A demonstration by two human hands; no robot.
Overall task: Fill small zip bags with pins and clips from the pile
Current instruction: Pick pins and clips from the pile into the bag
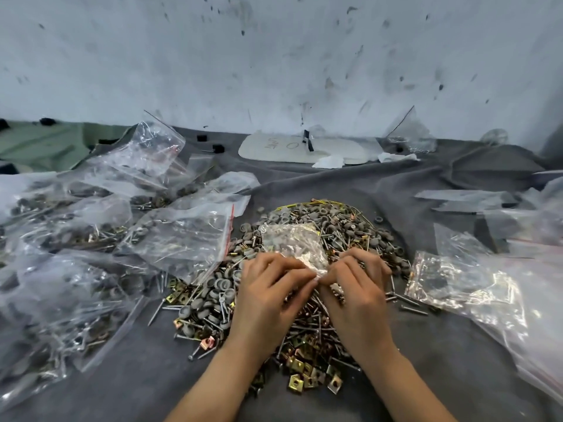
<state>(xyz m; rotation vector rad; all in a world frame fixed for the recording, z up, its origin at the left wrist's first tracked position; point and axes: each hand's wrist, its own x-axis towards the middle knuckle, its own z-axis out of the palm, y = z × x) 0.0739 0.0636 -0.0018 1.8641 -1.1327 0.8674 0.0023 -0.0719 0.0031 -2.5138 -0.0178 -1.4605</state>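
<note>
A pile of pins, grey round caps and brass square clips (307, 303) lies on the grey cloth in front of me. On top of it lies a small clear zip bag (294, 242) with parts inside. My left hand (268, 287) and my right hand (356, 284) meet at the bag's near edge, and the fingertips of both pinch that edge between them. Both hands rest over the middle of the pile and hide the parts under them.
Several filled zip bags (91, 239) are heaped on the left. Empty clear bags (487, 278) lie stacked on the right. A white sheet (292, 149) and crumpled paper sit at the back by the stained wall. Bare grey cloth (137, 388) lies near me.
</note>
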